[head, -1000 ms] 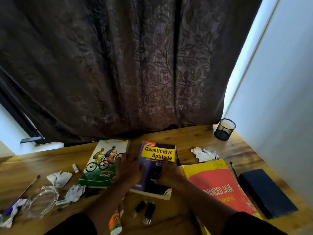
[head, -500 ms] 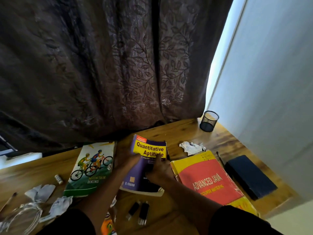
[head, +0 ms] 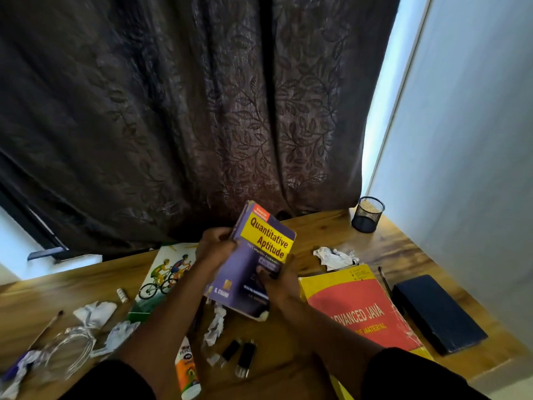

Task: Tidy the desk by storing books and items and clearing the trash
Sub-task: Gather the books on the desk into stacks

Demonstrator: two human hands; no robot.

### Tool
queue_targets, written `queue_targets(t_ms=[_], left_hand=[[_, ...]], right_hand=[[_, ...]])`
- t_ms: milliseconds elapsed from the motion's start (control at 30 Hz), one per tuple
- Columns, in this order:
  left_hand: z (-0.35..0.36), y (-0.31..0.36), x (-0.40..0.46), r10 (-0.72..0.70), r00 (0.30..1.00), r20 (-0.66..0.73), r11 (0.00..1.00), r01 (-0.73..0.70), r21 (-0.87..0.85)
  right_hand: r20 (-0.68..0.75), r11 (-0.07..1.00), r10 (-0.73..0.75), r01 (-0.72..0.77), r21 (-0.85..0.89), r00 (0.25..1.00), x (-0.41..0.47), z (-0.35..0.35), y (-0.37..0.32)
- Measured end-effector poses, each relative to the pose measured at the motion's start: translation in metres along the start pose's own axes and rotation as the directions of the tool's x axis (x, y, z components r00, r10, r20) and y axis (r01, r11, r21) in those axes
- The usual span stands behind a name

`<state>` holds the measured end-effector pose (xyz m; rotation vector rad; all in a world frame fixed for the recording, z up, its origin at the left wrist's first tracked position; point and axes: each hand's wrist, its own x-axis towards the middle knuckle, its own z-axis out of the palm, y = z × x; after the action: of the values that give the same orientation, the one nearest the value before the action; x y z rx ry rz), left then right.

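Holding up a thick purple book (head: 256, 261) over the middle of the desk (head: 331, 235), tilted, front cover facing up. Reading "Quantitative Aptitude" in red letters on its yellow label, and "S. Chand" low on the cover. Gripping its left side with the left hand (head: 215, 248), fingers curled round the spine edge. Pinching its lower right part with the right hand (head: 281, 281), thumb pressing on the cover.

Lying flat near the right edge of the desk, a big yellow and red book (head: 363, 310) saying "ADVANCED JAVA" and, under that, words ending in "MATERIAL". Sitting just to its right, a dark blue case (head: 438, 313), with a thin pen (head: 385, 280) between them. Standing in the far right corner, a black mesh cup (head: 368, 214). Lying between the cup and the Java book, a crumpled white paper (head: 334, 257).

Lying left of the raised book, a green book (head: 164, 278) showing two bike riders. Resting close to its left side, a small white tube (head: 122, 295). Sitting along the left part of the desk, more crumpled papers (head: 95, 311), a clear cable coil (head: 72, 349) and a brush (head: 46, 329). Lying under the raised book, another crumpled paper strip (head: 216, 324). Resting near the front edge, two small black sticks (head: 239, 353) and an orange and white glue bottle (head: 187, 370), label too blurry for reading.
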<state>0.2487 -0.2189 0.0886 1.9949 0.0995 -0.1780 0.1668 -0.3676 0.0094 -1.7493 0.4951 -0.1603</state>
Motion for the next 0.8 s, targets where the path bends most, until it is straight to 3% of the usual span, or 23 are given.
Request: queue_targets(t_ms=[67, 167, 333, 433, 567, 700, 800], left_hand=[[-0.006, 0.023, -0.015, 0.051, 0.998, 0.025, 0.995, -0.048, -0.092], [-0.012, 0.039, -0.029, 0.093, 0.992, 0.084, 0.975, -0.074, -0.210], [-0.006, 0.048, -0.050, 0.094, 0.979, 0.178, 0.910, -0.012, -0.415], [0.013, 0.052, -0.067, 0.060, 0.968, 0.245, 0.833, 0.087, -0.546], [0.054, 0.047, -0.086, -0.017, 0.956, 0.291, 0.743, 0.207, -0.637], [0.102, 0.032, -0.108, -0.182, 0.916, 0.357, 0.692, 0.378, -0.615], [0.134, 0.019, -0.122, -0.261, 0.894, 0.364, 0.721, 0.431, -0.543]], right_hand=[[0.072, 0.986, -0.009, -0.003, 0.165, 0.997, 0.011, -0.002, 0.009], [0.153, 0.855, 0.018, -0.094, 0.510, 0.988, 0.003, -0.024, -0.018], [0.332, 0.715, -0.026, -0.215, 0.665, 0.943, 0.008, -0.071, -0.034], [0.373, 0.747, -0.018, -0.235, 0.622, 0.928, 0.011, -0.103, -0.039], [0.212, 0.855, 0.045, -0.148, 0.497, 0.976, 0.021, -0.148, -0.034], [0.139, 0.964, 0.048, -0.082, 0.254, 0.989, 0.026, -0.192, -0.017], [0.164, 0.982, 0.129, -0.149, 0.113, 0.978, 0.024, -0.221, 0.008]])
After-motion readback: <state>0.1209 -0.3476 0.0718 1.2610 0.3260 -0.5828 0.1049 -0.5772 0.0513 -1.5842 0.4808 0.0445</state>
